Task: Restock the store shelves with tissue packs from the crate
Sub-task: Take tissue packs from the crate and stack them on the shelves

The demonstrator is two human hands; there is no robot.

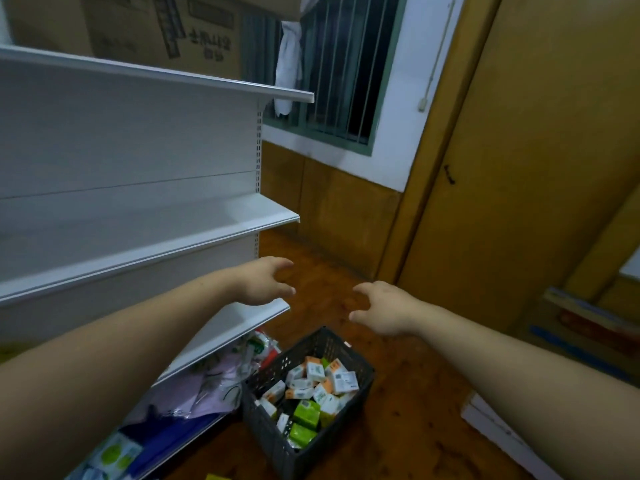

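Tissue packs (313, 382) lie in crate (266, 438), well below empty fingers (282, 288)

White metal shelving unit (138, 140) stands on a reddish wooden floor (408, 431). Top shelf (180, 77) carries cardboard boxes (138, 26). Lowest tier holds bagged goods (207, 382), pink, blue and green-white, lying loosely. On the floor, just beside the unit's end: a dark perforated crate (298, 351) containing tissue packs (313, 372). A white panel (502, 441) lies on the floor well to the right.
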